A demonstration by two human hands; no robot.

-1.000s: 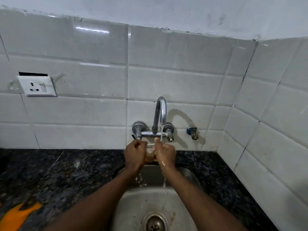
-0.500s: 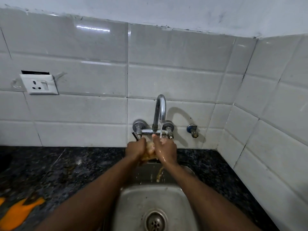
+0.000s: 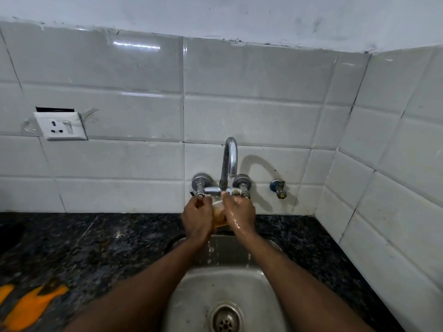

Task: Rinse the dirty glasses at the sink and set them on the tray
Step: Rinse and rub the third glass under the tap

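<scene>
Glass [image 3: 218, 215] is held between both hands above the back edge of the sink [image 3: 191, 295], under water [image 3: 230, 184] running from the tap [image 3: 230, 159]. It is small and clear, with an amber-brown tint.

Nearest, the drain [image 3: 225, 318] sits at the bottom of the sink. Both forearms reach forward over the sink and converge toward its back edge. The left hand [image 3: 196, 218] is on the left side of the glass, back of the hand toward the camera, fingers curled round it. The right hand [image 3: 241, 214] wraps the right side, wet and shiny, with one fingertip raised at the rim where the water lands. Water drips from below the hands and down the sink's back wall.

The dark speckled desk [image 3: 96, 248] surrounds the sink. Left of the sink, at the near edge, lies an orange patch [image 3: 31, 305], too blurred to identify.

Behind the sink the tap is fixed to the white tiled wall [image 3: 251, 116], its spout arching over the hands. A small valve [image 3: 278, 188] sits on the wall behind the sink's right corner. A white socket [image 3: 61, 125] is higher up, well left of the sink.
</scene>
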